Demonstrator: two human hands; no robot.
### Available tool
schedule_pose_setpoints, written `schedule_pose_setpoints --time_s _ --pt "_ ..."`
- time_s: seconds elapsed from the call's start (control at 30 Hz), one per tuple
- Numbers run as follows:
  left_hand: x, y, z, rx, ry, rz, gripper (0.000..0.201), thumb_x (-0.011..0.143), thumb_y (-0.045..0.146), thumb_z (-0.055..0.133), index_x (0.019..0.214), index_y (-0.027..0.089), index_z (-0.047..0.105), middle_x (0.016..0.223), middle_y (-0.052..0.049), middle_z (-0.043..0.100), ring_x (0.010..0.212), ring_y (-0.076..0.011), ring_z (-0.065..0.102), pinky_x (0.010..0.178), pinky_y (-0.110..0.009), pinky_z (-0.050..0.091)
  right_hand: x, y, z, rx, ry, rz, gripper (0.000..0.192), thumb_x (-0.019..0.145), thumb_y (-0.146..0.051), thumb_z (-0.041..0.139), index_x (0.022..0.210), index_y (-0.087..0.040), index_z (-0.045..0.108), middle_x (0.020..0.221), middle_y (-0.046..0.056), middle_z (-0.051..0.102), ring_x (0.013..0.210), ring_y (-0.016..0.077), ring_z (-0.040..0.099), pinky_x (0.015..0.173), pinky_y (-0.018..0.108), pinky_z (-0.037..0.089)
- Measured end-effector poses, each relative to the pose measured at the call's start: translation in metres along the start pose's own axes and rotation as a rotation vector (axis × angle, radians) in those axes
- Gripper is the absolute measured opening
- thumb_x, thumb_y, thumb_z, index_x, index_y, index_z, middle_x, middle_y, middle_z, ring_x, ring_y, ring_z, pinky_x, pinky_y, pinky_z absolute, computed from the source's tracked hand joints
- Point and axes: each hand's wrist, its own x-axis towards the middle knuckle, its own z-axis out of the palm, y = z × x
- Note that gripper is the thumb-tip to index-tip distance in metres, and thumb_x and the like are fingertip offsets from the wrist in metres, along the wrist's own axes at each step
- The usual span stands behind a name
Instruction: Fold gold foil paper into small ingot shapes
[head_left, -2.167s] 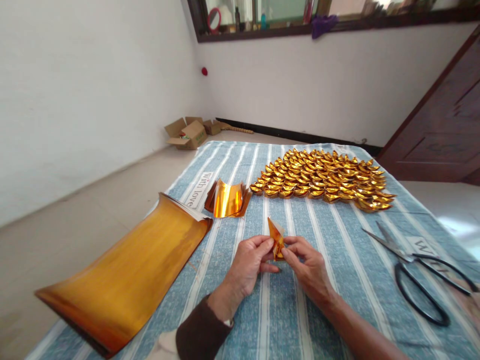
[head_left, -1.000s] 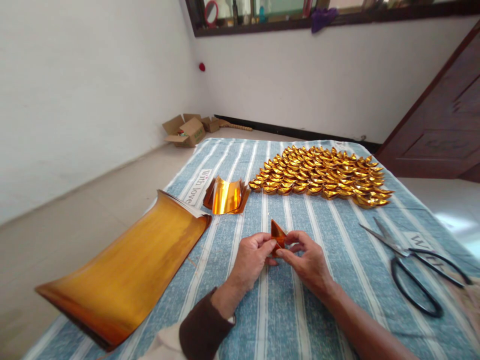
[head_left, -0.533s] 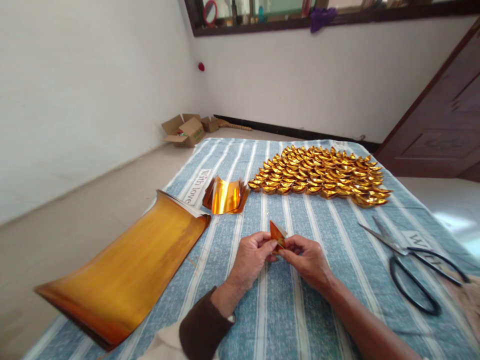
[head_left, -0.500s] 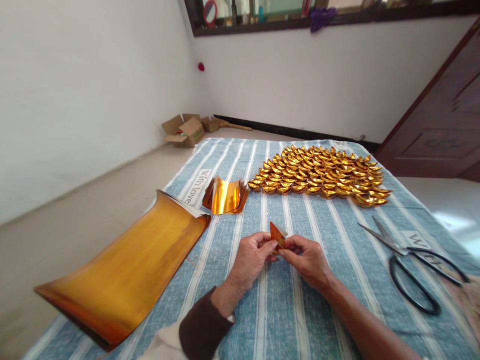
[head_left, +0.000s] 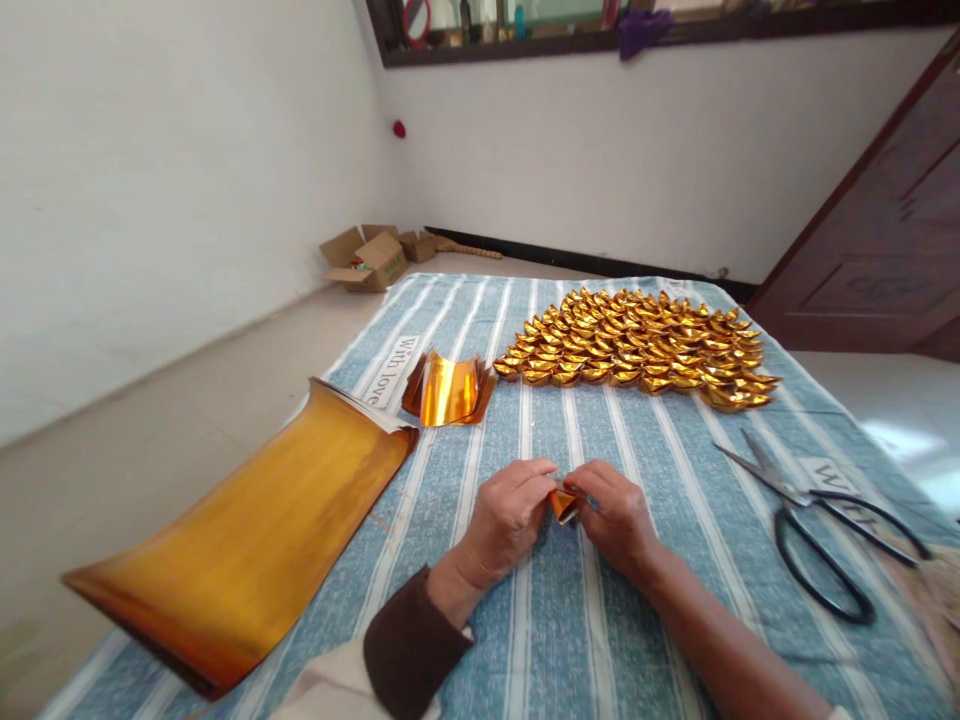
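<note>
Between my hands is a small folded piece of gold foil paper [head_left: 562, 505], its lower end showing as an open triangular pocket. My left hand [head_left: 510, 510] pinches its left side, and my right hand [head_left: 611, 510] grips the right side. Much of the paper is hidden by the fingers. Beyond my left hand lies a small stack of cut gold foil sheets [head_left: 450, 392], curling at the edges. A larger stack of gold foil sheets [head_left: 255, 530] rests at the left. Rows of folded gold paper ingots [head_left: 637, 345] stand at the far right of the table.
Open scissors [head_left: 802, 497] with black handles lie at the right. A blue and white striped cloth [head_left: 480, 640] covers the table. On the floor behind are cardboard boxes [head_left: 371, 262]; a dark red door [head_left: 862, 240] is at the right.
The foil piece has been turned: its pointed tip stood up above my fingers, and now a pocket end points down toward me. Both hands still hold it, with the fingers shifted.
</note>
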Motion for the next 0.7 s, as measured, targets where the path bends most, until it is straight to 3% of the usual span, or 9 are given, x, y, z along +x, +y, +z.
schedule_pose_setpoints --time_s 0.2,0.33,0.47,0.7 --pt "0.003 -0.015 0.004 0.390 0.041 0.296 0.022 0.094 0.022 0.048 0.089 0.019 0.070 0.094 -0.008 0.070 0.085 -0.0203 0.060 0.079 -0.033 0.047 0.000 -0.001 -0.003 -0.012 0.001 -0.105 0.021 0.085 -0.015 0.056 0.104 -0.020 0.061 0.094 0.006 0.066 0.088 0.0190 0.060 0.077 0.032 0.051" --pt "0.002 -0.023 0.007 0.589 0.034 0.432 0.027 0.097 0.020 0.042 0.084 0.015 0.066 0.086 -0.007 0.068 0.075 -0.0182 0.057 0.069 -0.031 0.047 0.000 -0.005 -0.004 -0.065 -0.064 -0.198 0.015 0.086 -0.013 0.055 0.097 -0.019 0.062 0.095 0.008 0.064 0.087 0.0200 0.059 0.075 0.033 0.051" --pt "-0.001 -0.026 0.008 0.594 -0.016 0.428 0.026 0.097 0.018 0.042 0.085 0.013 0.064 0.088 -0.007 0.067 0.077 -0.0180 0.057 0.071 -0.031 0.048 -0.001 -0.008 -0.004 -0.113 -0.139 -0.235 0.013 0.087 -0.011 0.052 0.085 -0.018 0.063 0.092 0.009 0.063 0.085 0.0205 0.057 0.073 0.034 0.050" --pt "-0.006 -0.019 0.001 0.480 -0.150 0.278 0.019 0.091 0.012 0.049 0.100 0.015 0.065 0.102 -0.007 0.067 0.088 -0.0203 0.058 0.080 -0.034 0.049 0.001 -0.008 -0.010 -0.116 -0.246 -0.245 0.012 0.086 -0.012 0.054 0.086 -0.018 0.065 0.096 0.009 0.064 0.091 0.0213 0.057 0.078 0.035 0.049"
